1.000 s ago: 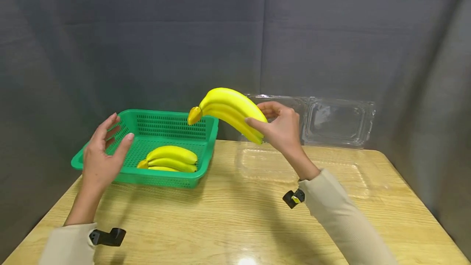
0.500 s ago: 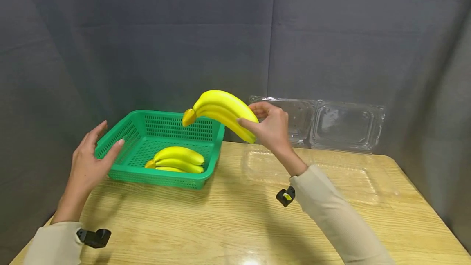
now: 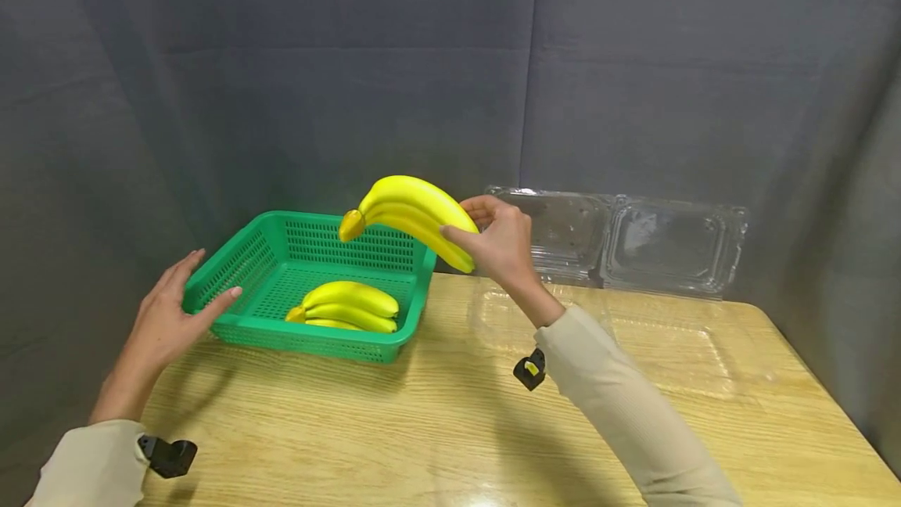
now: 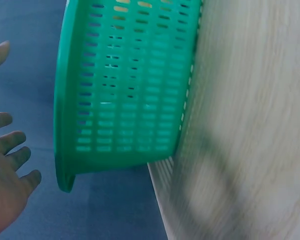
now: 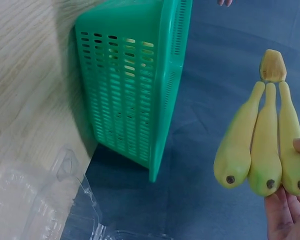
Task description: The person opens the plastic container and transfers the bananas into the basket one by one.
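Observation:
My right hand (image 3: 503, 245) pinches a bunch of yellow bananas (image 3: 415, 210) at its blunt end, thumb on the near side. The stem points left, and the bunch hangs in the air over the right part of a green plastic basket (image 3: 310, 341). In the right wrist view the bunch (image 5: 258, 142) shows three bananas with dark tips. A second banana bunch (image 3: 352, 303) lies inside the basket, near its front wall. My left hand (image 3: 163, 323) holds nothing; its fingers and thumb are spread at the basket's left end. The left wrist view shows those fingers (image 4: 11, 142) apart from the rim.
A clear plastic clamshell container (image 3: 669, 343) lies on the wooden table (image 3: 366, 429) at the right, its lid (image 3: 672, 245) standing up behind. A dark grey curtain (image 3: 394, 69) hangs behind the table and along both sides.
My right hand has carried the banana bunch a little left, farther over the basket. My left hand has moved down and left, out from over the basket to its left end.

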Demonstrator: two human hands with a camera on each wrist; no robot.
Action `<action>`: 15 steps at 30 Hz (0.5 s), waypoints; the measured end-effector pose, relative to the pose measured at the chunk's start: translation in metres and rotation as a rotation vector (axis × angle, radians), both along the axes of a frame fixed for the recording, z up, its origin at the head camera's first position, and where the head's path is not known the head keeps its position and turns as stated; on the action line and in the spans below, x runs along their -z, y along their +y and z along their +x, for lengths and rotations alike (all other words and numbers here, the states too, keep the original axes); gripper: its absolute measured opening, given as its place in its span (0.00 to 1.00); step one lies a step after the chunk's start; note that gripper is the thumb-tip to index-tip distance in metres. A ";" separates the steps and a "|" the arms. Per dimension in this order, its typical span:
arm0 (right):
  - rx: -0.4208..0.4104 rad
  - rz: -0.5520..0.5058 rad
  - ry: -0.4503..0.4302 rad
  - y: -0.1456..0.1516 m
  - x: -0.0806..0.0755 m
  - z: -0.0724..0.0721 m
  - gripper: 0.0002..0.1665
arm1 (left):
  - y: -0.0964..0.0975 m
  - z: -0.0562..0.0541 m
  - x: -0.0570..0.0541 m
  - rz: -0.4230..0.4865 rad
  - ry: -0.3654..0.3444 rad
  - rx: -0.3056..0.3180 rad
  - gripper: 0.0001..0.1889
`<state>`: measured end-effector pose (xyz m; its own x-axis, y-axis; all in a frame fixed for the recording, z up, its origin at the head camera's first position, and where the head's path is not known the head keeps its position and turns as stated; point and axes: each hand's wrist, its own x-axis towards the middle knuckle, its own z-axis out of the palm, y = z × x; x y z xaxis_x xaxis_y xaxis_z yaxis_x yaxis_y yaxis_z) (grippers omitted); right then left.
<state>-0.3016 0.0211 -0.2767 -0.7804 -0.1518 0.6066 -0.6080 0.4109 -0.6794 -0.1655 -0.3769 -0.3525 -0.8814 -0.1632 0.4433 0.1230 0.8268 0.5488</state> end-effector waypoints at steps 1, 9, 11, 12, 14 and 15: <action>-0.004 -0.002 -0.003 -0.002 0.001 -0.001 0.22 | -0.002 0.000 0.001 -0.008 -0.018 0.002 0.44; -0.006 -0.009 0.021 -0.014 0.005 -0.007 0.22 | -0.009 0.000 0.001 -0.033 -0.134 0.021 0.49; -0.013 -0.009 0.021 -0.017 0.006 -0.008 0.22 | -0.011 0.000 0.001 -0.039 -0.150 0.028 0.50; -0.019 -0.009 0.021 -0.019 0.007 -0.009 0.22 | -0.012 0.001 0.001 -0.042 -0.158 0.031 0.50; -0.026 -0.012 0.021 -0.023 0.007 -0.011 0.22 | -0.014 0.001 0.001 -0.048 -0.175 0.039 0.51; -0.026 -0.013 0.024 -0.025 0.006 -0.012 0.22 | -0.015 0.001 0.002 -0.048 -0.183 0.045 0.51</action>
<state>-0.3132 -0.0034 -0.2832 -0.7612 -0.1637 0.6275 -0.6348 0.3860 -0.6694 -0.1648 -0.3915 -0.3542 -0.9539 -0.1039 0.2814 0.0625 0.8487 0.5251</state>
